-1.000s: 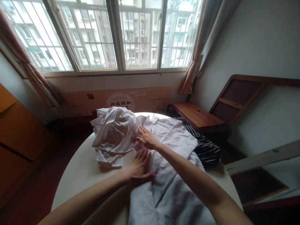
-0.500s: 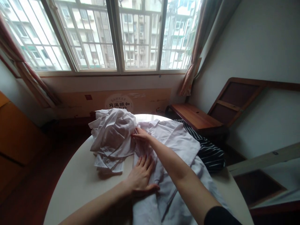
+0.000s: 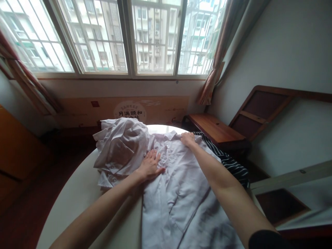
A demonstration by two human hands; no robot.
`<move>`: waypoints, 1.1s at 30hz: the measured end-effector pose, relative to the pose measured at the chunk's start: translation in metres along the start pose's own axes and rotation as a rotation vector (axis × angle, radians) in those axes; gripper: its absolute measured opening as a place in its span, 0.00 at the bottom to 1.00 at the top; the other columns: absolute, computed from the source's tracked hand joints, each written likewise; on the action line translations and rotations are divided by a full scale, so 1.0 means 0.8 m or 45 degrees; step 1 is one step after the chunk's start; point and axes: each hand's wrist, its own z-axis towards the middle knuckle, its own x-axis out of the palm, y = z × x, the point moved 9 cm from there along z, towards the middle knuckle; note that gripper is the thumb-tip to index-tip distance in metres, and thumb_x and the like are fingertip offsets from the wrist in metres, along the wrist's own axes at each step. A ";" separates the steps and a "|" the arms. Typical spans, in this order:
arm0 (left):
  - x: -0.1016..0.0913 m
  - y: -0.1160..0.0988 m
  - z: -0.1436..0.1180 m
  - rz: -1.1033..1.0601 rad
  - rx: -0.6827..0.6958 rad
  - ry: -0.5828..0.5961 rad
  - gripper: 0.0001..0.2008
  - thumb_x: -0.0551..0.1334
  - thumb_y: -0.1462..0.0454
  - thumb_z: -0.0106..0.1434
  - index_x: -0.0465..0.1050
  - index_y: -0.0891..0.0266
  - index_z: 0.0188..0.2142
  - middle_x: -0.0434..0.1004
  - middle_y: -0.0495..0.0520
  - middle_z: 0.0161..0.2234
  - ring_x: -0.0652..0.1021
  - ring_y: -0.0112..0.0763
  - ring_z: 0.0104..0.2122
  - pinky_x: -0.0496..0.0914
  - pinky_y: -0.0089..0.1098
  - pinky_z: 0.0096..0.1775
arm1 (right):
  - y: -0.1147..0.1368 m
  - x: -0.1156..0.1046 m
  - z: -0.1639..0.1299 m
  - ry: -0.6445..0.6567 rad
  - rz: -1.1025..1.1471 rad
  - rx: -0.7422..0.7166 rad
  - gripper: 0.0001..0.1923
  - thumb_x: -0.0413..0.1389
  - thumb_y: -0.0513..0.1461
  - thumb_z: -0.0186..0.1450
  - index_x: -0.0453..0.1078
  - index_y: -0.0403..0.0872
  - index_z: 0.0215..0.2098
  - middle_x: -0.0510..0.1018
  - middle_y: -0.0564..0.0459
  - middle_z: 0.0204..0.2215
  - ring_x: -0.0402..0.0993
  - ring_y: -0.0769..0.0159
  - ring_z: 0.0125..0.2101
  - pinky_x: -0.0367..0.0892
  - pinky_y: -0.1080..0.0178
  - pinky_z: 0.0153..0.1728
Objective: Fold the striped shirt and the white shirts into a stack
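Note:
A white shirt (image 3: 178, 193) lies spread flat on the round pale table (image 3: 85, 193) in front of me. My left hand (image 3: 149, 166) rests flat, fingers apart, on the shirt's left shoulder area, next to a heap of crumpled white shirts (image 3: 121, 148). My right hand (image 3: 187, 138) is stretched to the far end of the shirt, its fingers curled on the cloth near the collar and right shoulder. Whether it pinches the cloth or only presses on it is hard to tell.
A dark striped garment (image 3: 230, 164) lies under the shirt at the table's right edge. Behind stand a low wooden bench (image 3: 215, 128), a printed cardboard panel (image 3: 129, 110) below the window, and a leaning wooden frame (image 3: 259, 107) at right.
My right hand moved from the shirt's left side, by the heap, across to its far right collar area. My left hand slid farther up the shirt toward the heap.

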 end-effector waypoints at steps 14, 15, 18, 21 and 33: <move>-0.032 0.001 0.019 -0.154 -0.030 0.085 0.30 0.52 0.46 0.62 0.62 0.58 0.58 0.73 0.62 0.50 0.73 0.47 0.49 0.66 0.41 0.49 | -0.033 0.001 -0.022 0.107 0.011 -0.081 0.15 0.52 0.46 0.64 0.73 0.46 0.42 0.76 0.43 0.44 0.71 0.56 0.43 0.60 0.60 0.43; -0.043 0.010 0.036 -0.184 -0.102 0.037 0.27 0.53 0.47 0.63 0.64 0.58 0.56 0.75 0.61 0.48 0.74 0.45 0.48 0.66 0.40 0.48 | -0.037 0.002 -0.017 0.109 0.044 -0.034 0.17 0.51 0.49 0.64 0.74 0.46 0.40 0.77 0.43 0.43 0.71 0.56 0.43 0.60 0.60 0.42; -0.074 0.039 0.086 -0.221 -0.313 -0.144 0.23 0.57 0.51 0.63 0.66 0.59 0.53 0.72 0.61 0.49 0.73 0.42 0.49 0.67 0.38 0.49 | -0.041 0.004 -0.006 0.144 0.133 0.061 0.21 0.48 0.51 0.64 0.76 0.46 0.38 0.79 0.45 0.39 0.73 0.57 0.41 0.61 0.61 0.39; -0.079 0.056 0.128 -0.210 -0.407 -0.178 0.18 0.58 0.57 0.65 0.67 0.61 0.52 0.69 0.60 0.50 0.73 0.38 0.47 0.69 0.40 0.47 | -0.028 0.008 -0.001 0.189 0.151 0.022 0.19 0.50 0.50 0.63 0.76 0.47 0.37 0.79 0.46 0.36 0.73 0.59 0.39 0.62 0.64 0.37; -0.015 0.083 0.177 -0.094 -0.471 -0.161 0.13 0.53 0.63 0.65 0.75 0.61 0.40 0.72 0.61 0.46 0.71 0.42 0.48 0.64 0.38 0.48 | 0.012 0.018 -0.004 -0.111 0.046 -0.232 0.16 0.45 0.39 0.68 0.73 0.49 0.46 0.70 0.46 0.52 0.63 0.53 0.51 0.56 0.54 0.50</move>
